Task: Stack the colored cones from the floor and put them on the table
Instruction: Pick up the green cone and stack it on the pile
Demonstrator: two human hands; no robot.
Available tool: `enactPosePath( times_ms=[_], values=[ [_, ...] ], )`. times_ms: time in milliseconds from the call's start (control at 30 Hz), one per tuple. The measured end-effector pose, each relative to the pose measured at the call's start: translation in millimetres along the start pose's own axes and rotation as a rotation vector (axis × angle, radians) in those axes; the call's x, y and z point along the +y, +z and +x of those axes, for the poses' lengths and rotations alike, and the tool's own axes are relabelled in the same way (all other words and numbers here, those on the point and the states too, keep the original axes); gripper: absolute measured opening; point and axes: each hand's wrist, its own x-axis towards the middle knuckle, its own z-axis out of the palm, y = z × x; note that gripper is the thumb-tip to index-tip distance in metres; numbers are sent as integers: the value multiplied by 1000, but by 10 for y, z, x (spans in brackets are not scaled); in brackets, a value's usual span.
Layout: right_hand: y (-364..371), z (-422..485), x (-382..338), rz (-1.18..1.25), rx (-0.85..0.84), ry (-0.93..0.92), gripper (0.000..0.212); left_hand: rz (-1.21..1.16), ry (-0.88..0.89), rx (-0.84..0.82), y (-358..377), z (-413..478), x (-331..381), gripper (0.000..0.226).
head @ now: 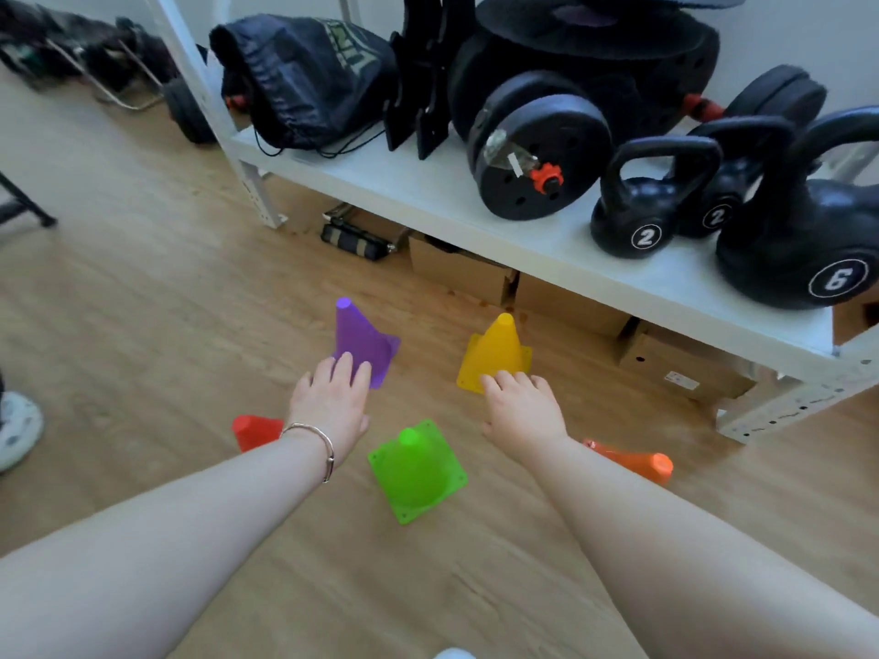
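Purple, yellow, green, red and orange cones sit scattered on the wooden floor [142, 287], none of them stacked yet. The purple cone [360, 340] and yellow cone [497, 351] stand upright side by side but apart, farthest from the person, with the green cone [416, 470] upright and nearer, between the two forearms. The red cone [254, 430] is partly hidden behind the left wrist, and the orange cone [635, 461] lies tipped on its side just beside the right forearm.

Both arms reach forward at once. The left hand [330, 401] lies flat and loose, its fingers [349, 368] touching the near base edge of the purple cone without closing on it. The right hand [521, 409] is likewise spread and unclenched, fingertips at the yellow cone's base. Neither hand holds anything. Reaching for two cones together would likely let one be dropped over the other straight away, starting the stack.

Beyond them a low white surface [428, 197] carries dumbbells [542, 154], kettlebells [651, 202] and a dark bag [304, 73]; it seems the likely place for the finished stack, though free room on it is limited.
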Motion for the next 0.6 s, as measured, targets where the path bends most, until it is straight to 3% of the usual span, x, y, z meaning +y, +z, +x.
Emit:
enactPosePath(
  times_ms=[267,400,600],
  values=[
    [528,88,-379,11,-266,-112,64,-60,29,-168,697,-322,29,88],
    [740,140,-413,70,-345,-135,73,-158,70,-277,911,-296,182,82],
    [910,283,-442,271,-424,-176,82,-436,-81,-365,1155,-353,363,75]
  ],
)
